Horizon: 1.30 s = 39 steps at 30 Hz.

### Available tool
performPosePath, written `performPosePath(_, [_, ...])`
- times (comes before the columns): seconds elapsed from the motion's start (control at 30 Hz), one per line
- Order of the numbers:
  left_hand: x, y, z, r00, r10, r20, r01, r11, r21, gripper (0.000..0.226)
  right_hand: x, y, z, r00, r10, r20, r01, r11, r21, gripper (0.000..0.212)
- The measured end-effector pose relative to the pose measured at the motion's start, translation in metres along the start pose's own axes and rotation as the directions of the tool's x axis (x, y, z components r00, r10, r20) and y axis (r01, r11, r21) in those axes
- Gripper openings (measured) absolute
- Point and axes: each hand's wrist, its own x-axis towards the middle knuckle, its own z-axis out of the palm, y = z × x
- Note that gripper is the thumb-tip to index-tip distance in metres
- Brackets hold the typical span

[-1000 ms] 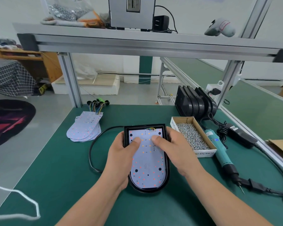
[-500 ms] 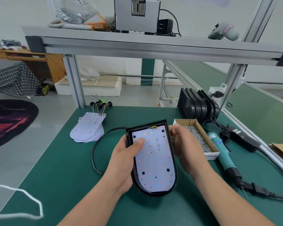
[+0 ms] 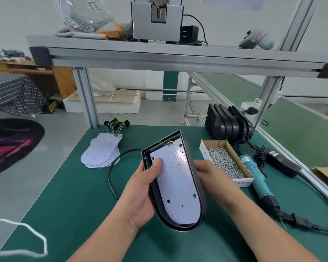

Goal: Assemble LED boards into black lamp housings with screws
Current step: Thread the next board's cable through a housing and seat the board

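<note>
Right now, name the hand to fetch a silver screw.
Probably right. The right hand lies next to the brown cardboard box of silver screws; the left hand grips the black lamp housing, thumb on its white LED board.

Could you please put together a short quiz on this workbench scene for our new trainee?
1. True or false: the right hand is holding the electric screwdriver.
2. The left hand rests its thumb on: A) the LED board inside the lamp housing; B) a loose cable; C) a plastic bag.
3. Fill in: the box of screws sits on the table to the ____ of the held housing.

Key: 1. False: it lies on the table beside the box. 2. A. 3. Right.
</note>
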Motion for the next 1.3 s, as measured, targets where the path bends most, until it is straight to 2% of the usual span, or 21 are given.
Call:
performPosePath(0.17, [0.002,0.001,0.001,1.000,0.016,-0.001,-0.016,1.000,-0.001,0.059,-0.001,-0.002,0.006,0.996,-0.057,-0.063,0.041,0.973,-0.228,0.024])
performPosePath(0.3, [0.001,0.001,-0.002,0.999,-0.016,0.038,0.015,0.999,0.047,0.045,-0.005,-0.001,0.006,0.987,-0.115,-0.112,0.067,0.930,-0.362,0.031])
performPosePath(0.33, [0.000,0.001,-0.004,0.999,-0.020,0.050,0.017,0.998,0.060,0.046,-0.006,-0.005,0.005,0.984,-0.136,-0.117,0.083,0.922,-0.378,0.028])
performPosePath(0.4, [0.001,0.002,-0.006,0.997,-0.023,0.074,0.017,0.997,0.078,0.053,-0.008,-0.016,0.005,0.985,-0.114,-0.131,0.073,0.957,-0.282,0.015])
performPosePath(0.47, [0.001,0.002,-0.006,0.994,-0.031,0.109,0.021,0.996,0.090,0.055,-0.007,-0.020,0.002,0.987,-0.102,-0.125,0.067,0.964,-0.259,0.026])
performPosePath(0.5, [0.000,0.001,-0.005,0.989,-0.039,0.140,0.026,0.996,0.089,0.055,-0.008,-0.019,0.001,0.987,-0.115,-0.116,0.073,0.946,-0.317,0.030])
performPosePath(0.57, [-0.001,-0.001,-0.003,0.983,-0.052,0.178,0.038,0.996,0.080,0.054,-0.007,-0.015,-0.003,0.981,-0.171,-0.094,0.097,0.844,-0.527,0.022])
performPosePath(0.63, [-0.001,-0.003,-0.002,0.982,-0.057,0.183,0.044,0.996,0.074,0.055,-0.005,-0.013,-0.004,0.972,-0.230,-0.048,0.114,0.641,-0.759,0.009])
performPosePath(0.67, [0.000,-0.003,-0.003,0.983,-0.056,0.177,0.044,0.996,0.072,0.055,-0.003,-0.014,-0.004,0.972,-0.234,-0.036,0.107,0.570,-0.815,0.007])
performPosePath(0.7, [0.001,-0.002,-0.004,0.982,-0.055,0.179,0.043,0.997,0.070,0.055,-0.003,-0.014,-0.004,0.970,-0.239,-0.036,0.102,0.541,-0.835,0.005])
performPosePath(0.77, [0.003,0.001,-0.005,0.980,-0.060,0.191,0.048,0.996,0.070,0.050,-0.003,-0.012,-0.008,0.958,-0.284,-0.047,0.137,0.595,-0.792,0.005])
performPosePath(0.83, [0.005,0.003,-0.004,0.973,-0.070,0.221,0.070,0.998,0.009,0.047,-0.005,-0.006,-0.013,0.964,-0.259,-0.054,0.170,0.765,-0.621,0.013])
performPosePath(0.9, [-0.004,0.009,-0.003,0.969,-0.096,0.229,0.125,0.985,-0.116,0.054,-0.006,-0.003,-0.017,0.977,-0.212,0.032,0.205,0.881,-0.427,0.020])
performPosePath(0.97, [-0.002,0.011,-0.002,0.987,-0.032,0.155,0.039,0.998,-0.043,0.057,-0.008,-0.001,-0.021,0.970,-0.202,0.133,0.230,0.942,-0.244,0.020])
performPosePath(1.0, [0.004,0.001,-0.004,0.984,-0.039,0.175,0.043,0.999,-0.020,0.064,-0.008,-0.001,-0.025,0.965,-0.204,0.166,0.232,0.957,-0.175,0.020])
performPosePath(1.03, [0.006,-0.002,-0.009,0.989,-0.062,0.132,0.059,0.998,0.022,0.070,-0.008,-0.001,-0.029,0.961,-0.209,0.183,0.237,0.960,-0.151,0.021])
performPosePath(1.17, [0.004,-0.001,-0.009,0.990,-0.068,0.123,0.069,0.998,-0.003,0.071,-0.007,-0.001,-0.034,0.949,-0.278,0.146,0.309,0.906,-0.289,0.027])
performPosePath(1.23, [0.003,0.000,-0.004,0.989,-0.089,0.115,0.088,0.996,0.008,0.070,-0.006,-0.003,-0.032,0.948,-0.300,0.104,0.315,0.847,-0.428,0.030])
performPosePath(1.3, [0.002,0.000,-0.003,0.987,-0.089,0.135,0.088,0.996,0.016,0.068,-0.007,-0.005,-0.030,0.951,-0.302,0.066,0.288,0.786,-0.547,0.045])
